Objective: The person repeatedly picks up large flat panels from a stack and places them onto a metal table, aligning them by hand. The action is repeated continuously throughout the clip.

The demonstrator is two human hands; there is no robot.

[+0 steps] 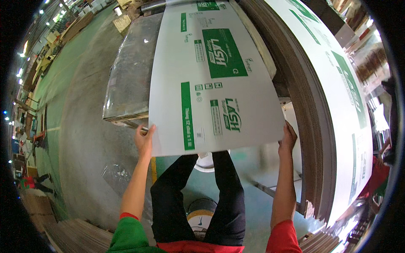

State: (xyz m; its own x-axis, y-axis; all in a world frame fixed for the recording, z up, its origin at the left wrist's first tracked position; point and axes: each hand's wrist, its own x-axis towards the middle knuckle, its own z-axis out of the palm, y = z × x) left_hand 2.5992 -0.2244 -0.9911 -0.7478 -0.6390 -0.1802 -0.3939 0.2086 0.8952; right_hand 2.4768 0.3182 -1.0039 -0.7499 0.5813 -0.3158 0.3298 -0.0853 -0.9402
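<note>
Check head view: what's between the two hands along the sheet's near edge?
Only the white printed sheet spans between left hand and right hand; person's black trousers beneath.

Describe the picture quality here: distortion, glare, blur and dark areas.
Head view: strong fisheye bend, so the tall stack of sheets at right curves like an arc; black vignette fills the corners. Glare sheens the plastic-wrapped metal table, and lamps at far left blow out. The white printed sheet held by the left hand and right hand is sharp; the rim is smeared.
</note>
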